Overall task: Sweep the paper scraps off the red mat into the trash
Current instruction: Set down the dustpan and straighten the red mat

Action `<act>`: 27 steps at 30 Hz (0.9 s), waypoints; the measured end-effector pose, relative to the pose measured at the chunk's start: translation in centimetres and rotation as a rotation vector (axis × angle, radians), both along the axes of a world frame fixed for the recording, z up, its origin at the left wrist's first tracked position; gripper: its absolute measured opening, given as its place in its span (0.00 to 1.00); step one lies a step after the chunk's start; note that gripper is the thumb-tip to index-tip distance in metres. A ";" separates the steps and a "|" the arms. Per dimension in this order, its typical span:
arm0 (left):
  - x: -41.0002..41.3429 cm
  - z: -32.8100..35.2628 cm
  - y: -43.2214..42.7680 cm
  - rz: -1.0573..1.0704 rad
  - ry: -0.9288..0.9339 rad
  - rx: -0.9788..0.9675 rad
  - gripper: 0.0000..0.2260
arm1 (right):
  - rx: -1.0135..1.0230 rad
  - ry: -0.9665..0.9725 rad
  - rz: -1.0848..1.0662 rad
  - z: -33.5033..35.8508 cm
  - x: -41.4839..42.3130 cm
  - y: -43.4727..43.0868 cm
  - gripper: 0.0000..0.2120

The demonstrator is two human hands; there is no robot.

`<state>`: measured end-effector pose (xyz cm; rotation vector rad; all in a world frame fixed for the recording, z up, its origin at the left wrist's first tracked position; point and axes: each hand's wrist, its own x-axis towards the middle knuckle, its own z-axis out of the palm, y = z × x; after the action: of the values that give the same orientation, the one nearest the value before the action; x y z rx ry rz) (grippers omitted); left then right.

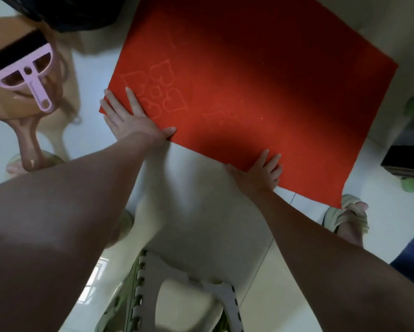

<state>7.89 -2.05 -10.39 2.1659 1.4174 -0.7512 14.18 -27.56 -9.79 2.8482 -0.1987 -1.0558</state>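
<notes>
The red mat (261,75) fills the upper middle of the view, with faint heart outlines pressed into its left part. Its near edge looks lifted off the pale floor (196,212). My left hand (131,116) holds the mat's near left corner, fingers spread on top and thumb at the edge. My right hand (261,171) grips the near edge further right, fingers on top. Only a tiny pale speck (262,118) shows on the mat. A black trash bag (57,13) sits at the top left.
At the left, a pink hand brush (26,70) with black bristles lies in a brownish dustpan (28,149). A folding step stool (189,295) stands at the bottom. A sandalled foot (349,216) is under the mat's right corner. A black box (407,161) is at the right.
</notes>
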 end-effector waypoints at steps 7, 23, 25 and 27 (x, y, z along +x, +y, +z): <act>1.5 1.0 -1.8 0.105 0.074 -0.012 0.64 | 0.006 -0.022 -0.018 -0.4 0.3 0.7 0.43; 4.3 3.8 -22.6 -0.776 0.105 -0.278 0.39 | 0.073 -0.061 -0.363 1.6 4.7 -14.0 0.39; 4.9 4.0 -23.0 -0.798 0.172 -0.257 0.39 | 0.081 -0.004 -0.448 1.2 5.1 -16.4 0.40; 5.6 4.3 -23.2 -0.800 0.228 -0.250 0.39 | 0.077 0.039 -0.513 0.8 5.0 -17.9 0.41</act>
<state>13.54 -25.25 -6.11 2.4726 0.4438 -1.3942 19.15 -45.42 -8.96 2.9109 -0.9443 -1.2133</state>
